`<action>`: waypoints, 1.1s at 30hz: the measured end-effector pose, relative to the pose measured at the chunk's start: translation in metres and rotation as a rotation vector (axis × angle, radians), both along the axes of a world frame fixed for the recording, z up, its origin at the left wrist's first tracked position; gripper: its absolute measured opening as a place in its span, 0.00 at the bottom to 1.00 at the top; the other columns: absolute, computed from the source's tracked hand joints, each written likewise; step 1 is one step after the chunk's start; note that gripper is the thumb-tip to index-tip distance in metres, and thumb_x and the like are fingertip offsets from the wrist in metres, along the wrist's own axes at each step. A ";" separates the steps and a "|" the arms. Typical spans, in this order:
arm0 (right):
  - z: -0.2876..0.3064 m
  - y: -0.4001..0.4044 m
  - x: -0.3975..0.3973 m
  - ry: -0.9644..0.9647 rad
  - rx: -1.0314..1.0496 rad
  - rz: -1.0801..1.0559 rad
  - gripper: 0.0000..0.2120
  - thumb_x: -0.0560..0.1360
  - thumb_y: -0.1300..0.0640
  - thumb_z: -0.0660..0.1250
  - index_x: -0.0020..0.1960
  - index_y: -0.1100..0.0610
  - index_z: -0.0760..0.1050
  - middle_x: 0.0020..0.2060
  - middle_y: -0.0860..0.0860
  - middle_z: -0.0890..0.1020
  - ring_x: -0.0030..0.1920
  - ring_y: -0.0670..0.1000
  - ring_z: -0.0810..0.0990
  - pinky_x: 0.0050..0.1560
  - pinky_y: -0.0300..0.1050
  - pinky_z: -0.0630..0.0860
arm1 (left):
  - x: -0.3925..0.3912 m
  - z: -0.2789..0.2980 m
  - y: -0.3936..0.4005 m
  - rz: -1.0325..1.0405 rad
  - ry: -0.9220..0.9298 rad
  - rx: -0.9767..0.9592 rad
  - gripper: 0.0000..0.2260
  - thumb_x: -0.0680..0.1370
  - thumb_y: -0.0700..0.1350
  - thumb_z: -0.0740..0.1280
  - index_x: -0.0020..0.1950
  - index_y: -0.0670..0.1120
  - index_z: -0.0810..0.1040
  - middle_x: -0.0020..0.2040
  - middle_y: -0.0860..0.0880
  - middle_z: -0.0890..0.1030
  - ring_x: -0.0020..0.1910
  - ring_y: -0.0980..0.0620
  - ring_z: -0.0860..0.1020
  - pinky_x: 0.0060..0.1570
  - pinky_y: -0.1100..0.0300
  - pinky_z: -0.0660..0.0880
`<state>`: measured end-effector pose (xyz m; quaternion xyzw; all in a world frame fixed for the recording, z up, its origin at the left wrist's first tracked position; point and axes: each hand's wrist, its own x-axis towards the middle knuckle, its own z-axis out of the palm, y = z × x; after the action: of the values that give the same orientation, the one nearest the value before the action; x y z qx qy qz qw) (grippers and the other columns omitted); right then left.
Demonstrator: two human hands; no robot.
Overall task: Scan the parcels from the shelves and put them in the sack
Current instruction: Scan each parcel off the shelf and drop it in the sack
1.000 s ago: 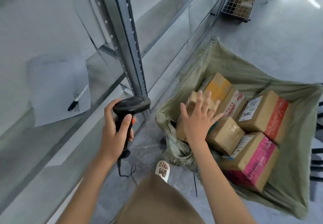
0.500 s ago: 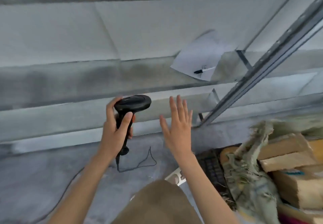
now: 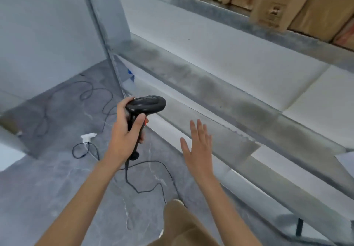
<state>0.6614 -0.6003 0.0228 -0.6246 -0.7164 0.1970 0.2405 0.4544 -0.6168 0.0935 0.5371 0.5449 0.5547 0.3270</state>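
Note:
My left hand (image 3: 126, 136) grips the handle of a black barcode scanner (image 3: 146, 104), whose head points right toward the shelving. My right hand (image 3: 198, 148) is held flat with straight fingers, empty, in front of the low shelf edge. Brown cardboard parcels (image 3: 272, 2) stand in a row on the upper shelf at the top right, well above both hands. The sack is out of view.
Grey metal shelves (image 3: 220, 100) with white boards run diagonally from upper left to lower right. A shelf upright (image 3: 101, 34) stands at the left. The scanner's black cable (image 3: 151, 178) loops over the grey floor (image 3: 47, 178). My knee (image 3: 183, 224) shows at the bottom.
My view swung left, away from the sack and its parcels, onto the shelving. My right hand left the parcels in the sack and now hovers empty. The scanner stays in my left hand.

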 end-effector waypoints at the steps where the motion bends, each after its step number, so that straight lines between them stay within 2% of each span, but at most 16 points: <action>1: 0.002 0.008 -0.016 0.004 0.001 0.050 0.29 0.85 0.48 0.56 0.82 0.50 0.48 0.81 0.48 0.45 0.77 0.45 0.37 0.78 0.48 0.35 | -0.015 0.001 -0.002 0.054 -0.004 0.005 0.18 0.82 0.49 0.63 0.66 0.68 0.65 0.43 0.50 0.82 0.30 0.46 0.76 0.29 0.55 0.75; 6: 0.006 0.059 -0.095 0.020 0.014 0.254 0.29 0.85 0.49 0.57 0.82 0.50 0.48 0.77 0.42 0.41 0.80 0.47 0.39 0.76 0.46 0.33 | -0.081 0.006 0.003 0.249 -0.008 0.025 0.18 0.80 0.52 0.63 0.67 0.68 0.64 0.42 0.50 0.82 0.30 0.47 0.76 0.30 0.56 0.76; 10: 0.010 0.114 -0.147 0.024 0.014 0.348 0.30 0.84 0.50 0.57 0.82 0.49 0.47 0.78 0.43 0.40 0.80 0.47 0.39 0.76 0.46 0.33 | -0.126 0.010 0.033 0.319 -0.015 0.055 0.19 0.79 0.55 0.64 0.68 0.64 0.64 0.43 0.48 0.82 0.29 0.45 0.75 0.31 0.53 0.76; 13: 0.015 0.163 -0.178 0.059 0.032 0.385 0.30 0.85 0.49 0.56 0.81 0.47 0.45 0.79 0.43 0.40 0.78 0.44 0.36 0.76 0.46 0.32 | -0.156 0.021 0.079 0.351 -0.016 0.068 0.19 0.78 0.57 0.64 0.67 0.67 0.64 0.41 0.47 0.82 0.29 0.46 0.76 0.31 0.53 0.77; 19: 0.041 0.259 -0.232 0.094 0.073 0.389 0.30 0.85 0.46 0.55 0.79 0.42 0.40 0.77 0.40 0.37 0.78 0.43 0.33 0.79 0.49 0.34 | -0.205 0.052 0.202 0.309 -0.040 0.124 0.16 0.81 0.52 0.65 0.66 0.66 0.65 0.42 0.48 0.81 0.28 0.46 0.74 0.30 0.54 0.75; 21: 0.053 0.292 -0.251 0.090 0.137 0.384 0.30 0.85 0.44 0.54 0.79 0.41 0.39 0.77 0.37 0.35 0.77 0.41 0.30 0.78 0.48 0.32 | -0.217 0.061 0.238 0.293 -0.068 0.156 0.16 0.83 0.49 0.64 0.68 0.61 0.65 0.41 0.47 0.81 0.28 0.45 0.74 0.29 0.54 0.75; 23: 0.072 0.321 -0.269 0.103 0.210 0.395 0.29 0.85 0.43 0.53 0.79 0.39 0.39 0.77 0.37 0.35 0.77 0.41 0.30 0.78 0.47 0.32 | -0.227 0.070 0.266 0.299 -0.123 0.190 0.17 0.80 0.49 0.63 0.67 0.61 0.65 0.40 0.47 0.80 0.28 0.45 0.73 0.27 0.55 0.74; 27: 0.129 0.365 -0.303 0.141 0.373 0.416 0.30 0.82 0.39 0.47 0.81 0.42 0.44 0.81 0.43 0.43 0.80 0.44 0.35 0.78 0.48 0.34 | -0.250 0.096 0.315 0.322 -0.191 0.266 0.17 0.80 0.50 0.62 0.69 0.59 0.64 0.41 0.45 0.80 0.28 0.44 0.73 0.26 0.54 0.74; 29: 0.157 0.386 -0.321 0.144 0.462 0.394 0.30 0.81 0.39 0.48 0.81 0.44 0.46 0.82 0.46 0.45 0.80 0.46 0.37 0.79 0.49 0.36 | -0.265 0.113 0.340 0.304 -0.196 0.309 0.17 0.81 0.50 0.61 0.69 0.59 0.64 0.41 0.44 0.80 0.27 0.44 0.73 0.26 0.55 0.74; 33: 0.203 0.429 -0.354 0.135 0.650 0.277 0.30 0.81 0.43 0.52 0.81 0.47 0.50 0.82 0.50 0.49 0.81 0.51 0.42 0.80 0.55 0.42 | -0.292 0.148 0.394 0.187 -0.209 0.394 0.18 0.79 0.51 0.61 0.69 0.56 0.63 0.39 0.49 0.81 0.26 0.46 0.73 0.26 0.56 0.74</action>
<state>0.3074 -0.1717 0.2258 -0.3982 -0.8020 0.0305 0.4443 0.1621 -0.2229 0.2411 0.4773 0.4367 0.7307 0.2180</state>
